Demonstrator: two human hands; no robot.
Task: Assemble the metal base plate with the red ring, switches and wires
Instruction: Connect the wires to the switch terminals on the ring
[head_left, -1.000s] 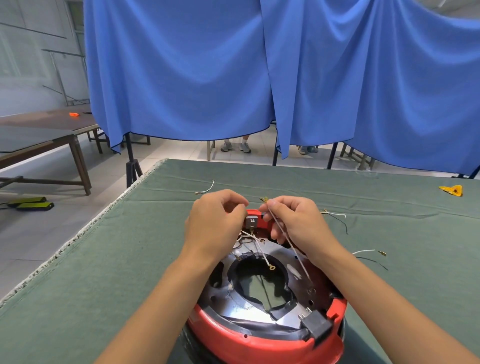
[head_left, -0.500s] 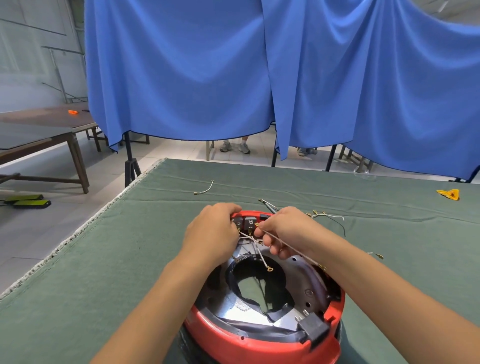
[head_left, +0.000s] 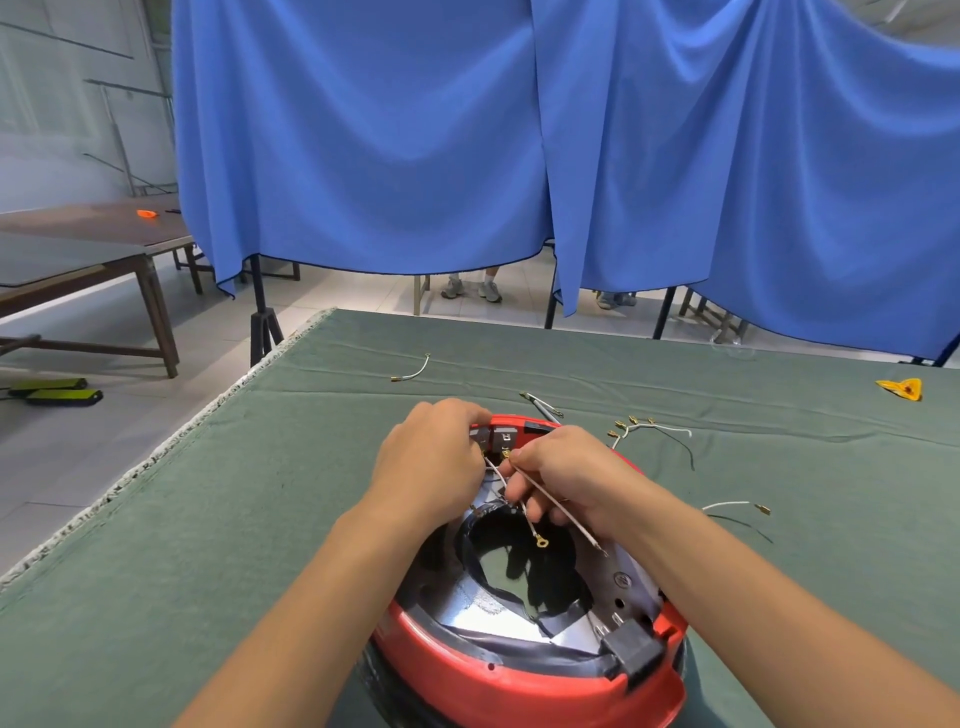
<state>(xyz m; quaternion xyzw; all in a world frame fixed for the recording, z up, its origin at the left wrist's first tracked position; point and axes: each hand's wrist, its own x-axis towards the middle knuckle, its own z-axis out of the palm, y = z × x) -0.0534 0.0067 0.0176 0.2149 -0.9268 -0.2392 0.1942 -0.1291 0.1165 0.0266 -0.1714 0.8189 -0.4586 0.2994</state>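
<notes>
Right hand (head_left: 563, 475) pinches a white wire (head_left: 558, 506) at the switches (head_left: 503, 439) just beyond its fingertips, probably to plug it; left hand (head_left: 431, 457) curls against them, steadying, its grip hidden

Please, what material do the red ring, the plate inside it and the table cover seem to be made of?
Red ring: probably moulded plastic, smooth with a soft sheen on its rounded edge.
Plate: metal, bare and silvery, with bright reflections and punched holes.
Table cover: woven or felt-like green cloth, matte, with creases and a frayed pale edge.
</notes>
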